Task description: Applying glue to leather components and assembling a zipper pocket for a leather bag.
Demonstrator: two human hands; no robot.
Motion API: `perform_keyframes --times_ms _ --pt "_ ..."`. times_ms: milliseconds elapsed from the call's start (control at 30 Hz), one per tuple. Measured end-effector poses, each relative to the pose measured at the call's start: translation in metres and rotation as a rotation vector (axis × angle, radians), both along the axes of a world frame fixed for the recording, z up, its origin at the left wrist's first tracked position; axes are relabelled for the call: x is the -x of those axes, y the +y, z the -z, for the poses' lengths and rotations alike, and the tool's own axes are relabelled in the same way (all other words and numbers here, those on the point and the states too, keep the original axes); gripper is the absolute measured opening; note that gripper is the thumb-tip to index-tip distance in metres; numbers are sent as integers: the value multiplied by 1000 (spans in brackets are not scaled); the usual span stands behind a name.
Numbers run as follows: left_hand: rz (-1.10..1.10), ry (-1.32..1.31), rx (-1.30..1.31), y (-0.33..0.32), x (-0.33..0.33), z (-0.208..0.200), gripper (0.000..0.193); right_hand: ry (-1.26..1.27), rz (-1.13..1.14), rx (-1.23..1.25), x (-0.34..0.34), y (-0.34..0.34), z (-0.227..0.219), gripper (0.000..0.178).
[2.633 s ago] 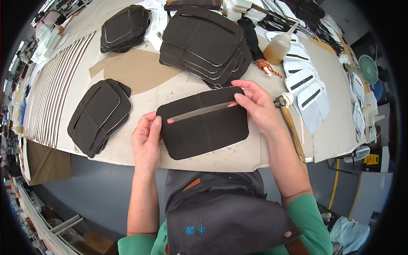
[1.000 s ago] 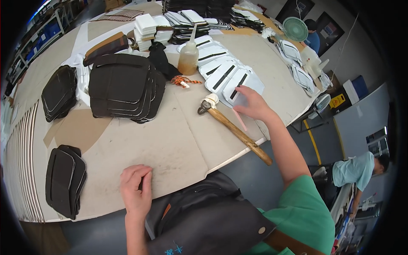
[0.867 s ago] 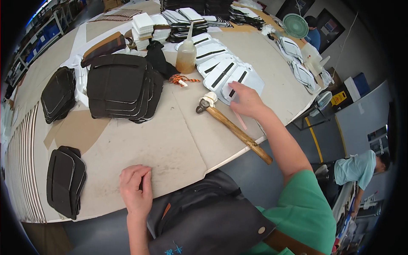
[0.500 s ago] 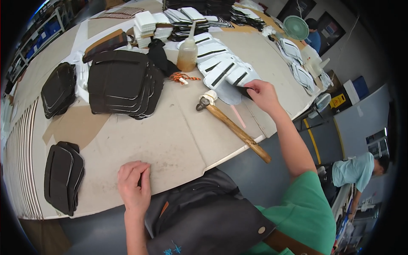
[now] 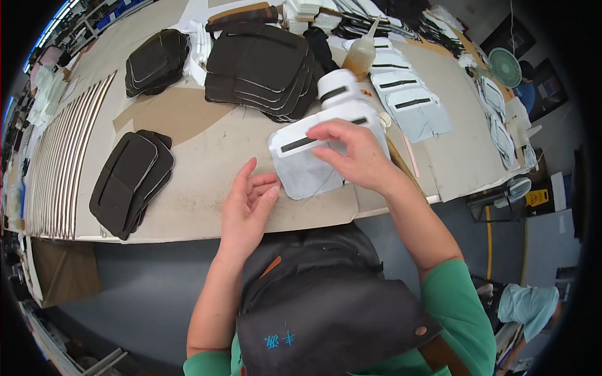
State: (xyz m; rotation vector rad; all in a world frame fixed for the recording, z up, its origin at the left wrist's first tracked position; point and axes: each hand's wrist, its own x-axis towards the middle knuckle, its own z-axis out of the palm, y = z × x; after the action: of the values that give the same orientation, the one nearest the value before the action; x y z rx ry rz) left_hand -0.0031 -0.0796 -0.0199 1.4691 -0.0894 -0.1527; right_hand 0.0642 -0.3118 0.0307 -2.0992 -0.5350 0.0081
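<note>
A pale grey-white panel (image 5: 307, 172) with a black strip across its top lies near the table's front edge. More white panels (image 5: 338, 83) overlap behind it, the farthest one curled and blurred. Over the front panel hovers my right hand (image 5: 360, 156), open, thumb and fingers apart, the fingertips close to the black strip. My left hand (image 5: 248, 203) is at the panel's left edge, open with fingers loosely bent; whether it touches the edge is unclear. The hammer's wooden handle (image 5: 401, 160) shows only in part, right of the panels.
Dark panels form a large stack (image 5: 257, 62), a smaller stack (image 5: 157, 62) and a near-left pile (image 5: 132, 182). A squeeze bottle (image 5: 360, 56) stands behind the white panels. More white panels (image 5: 414, 109) lie to the right. Metal rods (image 5: 69, 163) line the left side.
The right hand has come leftward from the white panels at the right, and several of these now lie before me. My left hand has opened and moved toward them. The view has shifted.
</note>
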Motion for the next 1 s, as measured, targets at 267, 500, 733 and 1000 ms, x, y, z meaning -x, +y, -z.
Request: perform_keyframes --times_ms 267,500,733,1000 --pt "-29 -105 -163 -9 -4 3 56 -195 251 -99 0 -43 -20 25" --pt "29 -325 -360 -27 -6 -5 23 -2 451 269 -83 -36 -15 56" --pt "-67 -490 -482 -37 -3 7 13 -32 573 -155 -92 -70 1 33" --pt "-53 -397 -401 -18 2 -2 12 -60 874 -469 -53 -255 -1 46"
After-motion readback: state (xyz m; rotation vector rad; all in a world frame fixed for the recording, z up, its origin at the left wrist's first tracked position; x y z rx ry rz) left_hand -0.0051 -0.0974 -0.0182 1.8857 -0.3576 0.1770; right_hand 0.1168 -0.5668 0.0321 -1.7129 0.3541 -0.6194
